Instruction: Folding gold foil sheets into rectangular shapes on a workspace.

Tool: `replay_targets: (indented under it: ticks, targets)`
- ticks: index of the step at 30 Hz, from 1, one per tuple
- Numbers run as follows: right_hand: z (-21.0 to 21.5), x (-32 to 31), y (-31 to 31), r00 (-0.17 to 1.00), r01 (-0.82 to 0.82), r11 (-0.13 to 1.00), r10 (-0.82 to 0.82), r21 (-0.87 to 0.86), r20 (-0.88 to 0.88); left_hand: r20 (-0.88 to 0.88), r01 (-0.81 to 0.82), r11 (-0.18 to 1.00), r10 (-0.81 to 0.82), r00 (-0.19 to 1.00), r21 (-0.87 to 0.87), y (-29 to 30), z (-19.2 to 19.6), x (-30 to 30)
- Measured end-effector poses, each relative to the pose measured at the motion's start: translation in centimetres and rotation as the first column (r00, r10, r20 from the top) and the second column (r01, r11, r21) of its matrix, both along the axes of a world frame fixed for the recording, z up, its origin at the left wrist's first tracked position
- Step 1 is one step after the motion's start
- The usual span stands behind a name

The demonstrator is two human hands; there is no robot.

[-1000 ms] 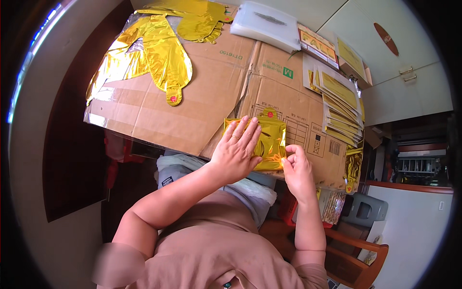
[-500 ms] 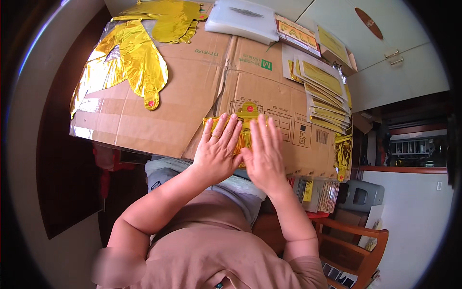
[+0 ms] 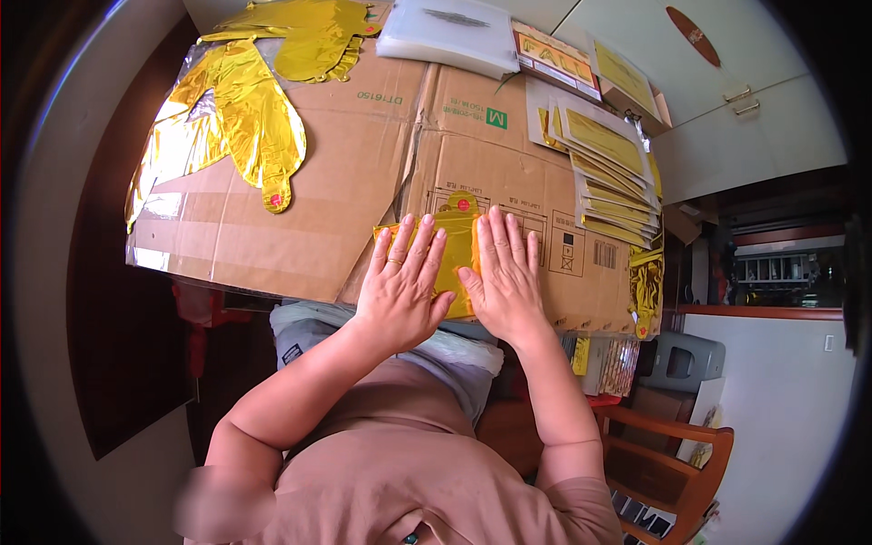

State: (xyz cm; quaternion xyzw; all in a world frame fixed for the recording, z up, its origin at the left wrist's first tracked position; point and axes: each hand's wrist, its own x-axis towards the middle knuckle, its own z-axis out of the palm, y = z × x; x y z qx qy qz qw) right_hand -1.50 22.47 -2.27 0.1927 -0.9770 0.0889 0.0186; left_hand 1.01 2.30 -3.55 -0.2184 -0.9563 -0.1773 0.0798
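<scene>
A gold foil balloon (image 3: 460, 259), folded into a flat piece, lies on the cardboard near the table's front edge. Its rounded tab with a red spot points away from me. My left hand (image 3: 400, 286) presses flat on its left part, fingers stretched out, with a ring on one finger. My right hand (image 3: 505, 282) rests palm down along its right edge, fingers straight and close together. Between my thumbs the foil shows smooth; the parts beneath my palms are hidden. Neither hand grips anything.
Unfolded gold foil balloons (image 3: 263, 118) spread over the far left of the cardboard (image 3: 345, 163). At the back are a stack of clear plastic sleeves (image 3: 445, 41) and a printed box (image 3: 556, 62). Packed gold foil pieces (image 3: 613, 182) pile up at right. A wooden chair (image 3: 668, 463) stands lower right.
My hands have moved apart, the left leftward and the right slightly to the right. More of the folded foil now shows between them, and it looks flatter.
</scene>
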Motion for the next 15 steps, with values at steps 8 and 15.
replay_targets:
  ticks: [8,15]
  targets:
    - [2.9,1.4,4.3,0.937,0.326,0.882,-0.348,-0.341,-0.004,0.031,-0.016,1.0,0.016,0.999,-0.024,0.0,0.2,0.1]
    - [3.2,2.4,3.0,0.904,0.417,0.71,-0.257,-0.568,0.342,0.046,-0.022,1.0,0.022,0.999,0.006,0.1,0.5,-0.1]
